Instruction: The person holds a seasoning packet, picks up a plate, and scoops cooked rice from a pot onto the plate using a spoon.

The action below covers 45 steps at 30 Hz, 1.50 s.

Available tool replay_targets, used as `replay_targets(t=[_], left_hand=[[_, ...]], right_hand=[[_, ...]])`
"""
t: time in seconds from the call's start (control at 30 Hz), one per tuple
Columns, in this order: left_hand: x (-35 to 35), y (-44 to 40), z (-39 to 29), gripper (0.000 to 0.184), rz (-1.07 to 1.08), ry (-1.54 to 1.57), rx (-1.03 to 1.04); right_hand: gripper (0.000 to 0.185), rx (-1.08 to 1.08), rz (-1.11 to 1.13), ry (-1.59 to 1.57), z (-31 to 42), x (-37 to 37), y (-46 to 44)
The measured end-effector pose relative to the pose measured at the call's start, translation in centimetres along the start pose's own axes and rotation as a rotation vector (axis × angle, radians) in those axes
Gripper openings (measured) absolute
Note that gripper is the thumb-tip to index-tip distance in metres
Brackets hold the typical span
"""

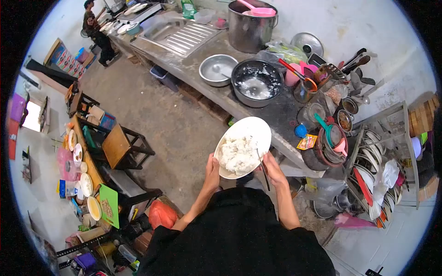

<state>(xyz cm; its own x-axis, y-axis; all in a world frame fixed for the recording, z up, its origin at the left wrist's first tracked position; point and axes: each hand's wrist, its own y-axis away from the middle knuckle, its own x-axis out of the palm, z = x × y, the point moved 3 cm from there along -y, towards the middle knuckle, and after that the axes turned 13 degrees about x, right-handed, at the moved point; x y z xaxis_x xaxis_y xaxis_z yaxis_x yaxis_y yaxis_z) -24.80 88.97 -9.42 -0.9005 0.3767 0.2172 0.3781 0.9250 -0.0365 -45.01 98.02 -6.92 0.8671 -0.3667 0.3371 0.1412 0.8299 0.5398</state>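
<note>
A white oval plate [251,129] is held up in front of me, with a mound of white rice [238,155] on it. My left hand [212,174] grips the plate's lower left rim. At its lower right rim, my right hand [273,170] is closed on the edge. A dark-handled utensil [264,172] lies on the plate beside the rice, its handle sticking out over the rim near my right fingers. Beyond the plate, a black pot [257,83] with white residue stands on the counter, touching or close to a steel bowl [218,70].
The grey counter [184,66] runs from upper left to right, with a sink [163,34], a large steel pot [251,27] and utensils. A dish rack [368,165] stands right. A wooden chair [118,146] and laden table are left. A person [94,34] is far back.
</note>
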Motion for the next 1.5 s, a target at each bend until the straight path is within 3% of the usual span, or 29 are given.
replay_targets(t=[0.07, 0.17, 0.2, 0.37, 0.57, 0.63, 0.67, 0.73, 0.87, 0.97, 1.1, 1.17, 1.2, 1.23, 1.3, 1.33, 1.4, 1.47, 1.5], left_hand=[[-1.1, 0.7, -1.1, 0.056, 0.007, 0.009, 0.013], [-2.6, 2.1, -2.9, 0.056, -0.063, 0.058, -0.029], [-3.0, 2.5, -3.3, 0.055, -0.045, 0.084, -0.032], [-5.2, 3.6, -4.0, 0.053, 0.022, 0.001, 0.004], [-5.8, 3.3, -5.4, 0.044, 0.056, 0.018, -0.028], [-5.9, 2.3, -4.3, 0.053, 0.065, 0.418, -0.136], [-6.1, 1.8, -3.9, 0.053, 0.063, 0.421, -0.132], [-5.0, 0.7, -4.9, 0.066, 0.075, 0.772, -0.354], [-3.4, -1.8, -1.8, 0.078, 0.041, 0.822, -0.431], [-1.4, -2.7, -1.2, 0.08, 0.142, 1.04, -0.451], [-0.1, -2.8, -4.2, 0.085, 0.215, 1.28, -0.373], [0.1, -2.3, -4.4, 0.086, 0.233, 1.338, -0.359], [0.0, -2.2, -4.1, 0.089, 0.209, 1.282, -0.33], [-0.2, -2.2, -3.8, 0.093, 0.187, 1.226, -0.303], [-1.1, -2.7, -3.0, 0.092, 0.172, 1.193, -0.289], [-1.5, -3.0, -2.8, 0.091, 0.106, 1.184, -0.266], [-2.7, -3.7, -2.4, 0.088, 0.05, 1.144, -0.225], [-2.3, -4.3, -3.8, 0.086, 0.07, 1.135, -0.182], [-2.1, -4.7, -4.4, 0.084, 0.081, 1.129, -0.122]], right_hand=[[0.062, 0.091, -0.04, -0.03, -0.8, 1.7, 0.5], [0.064, 0.022, 0.026, -0.185, -3.7, 2.8, -1.4], [0.069, 0.059, -0.006, -0.158, -1.0, 5.2, 0.4], [0.071, 0.003, 0.088, -0.271, -1.1, 7.0, 0.0], [0.068, -0.02, -0.039, -0.217, 0.2, 8.2, 0.7], [0.066, -0.042, -0.049, -0.107, 0.5, 7.5, 0.3], [0.066, -0.043, -0.047, -0.102, 0.1, 7.0, -0.3], [0.066, -0.071, -0.042, -0.103, -0.4, 6.5, -1.4], [0.068, -0.076, -0.038, -0.072, 0.7, 6.0, -1.7], [0.07, -0.063, -0.021, 0.122, 2.4, 6.5, -0.9], [0.076, -0.006, 0.063, 0.115, 2.6, 6.0, -1.8], [0.074, 0.19, 0.05, 0.242, 5.2, 6.9, 0.6], [0.074, 0.143, 0.119, 0.271, 6.1, 7.3, 0.9], [0.065, 0.073, 0.05, 0.414, 7.4, 7.2, 1.8], [0.043, -0.309, -0.253, 1.316, 10.8, 5.4, 3.1], [0.043, -0.303, -0.26, 1.312, 12.3, 6.2, 4.9], [0.026, -0.555, -0.258, 1.47, 17.1, 10.6, 10.9], [0.022, -0.794, -0.137, 1.195, 19.4, 16.4, 16.8], [0.02, -1.061, -0.049, 1.196, 20.1, 18.7, 19.2]])
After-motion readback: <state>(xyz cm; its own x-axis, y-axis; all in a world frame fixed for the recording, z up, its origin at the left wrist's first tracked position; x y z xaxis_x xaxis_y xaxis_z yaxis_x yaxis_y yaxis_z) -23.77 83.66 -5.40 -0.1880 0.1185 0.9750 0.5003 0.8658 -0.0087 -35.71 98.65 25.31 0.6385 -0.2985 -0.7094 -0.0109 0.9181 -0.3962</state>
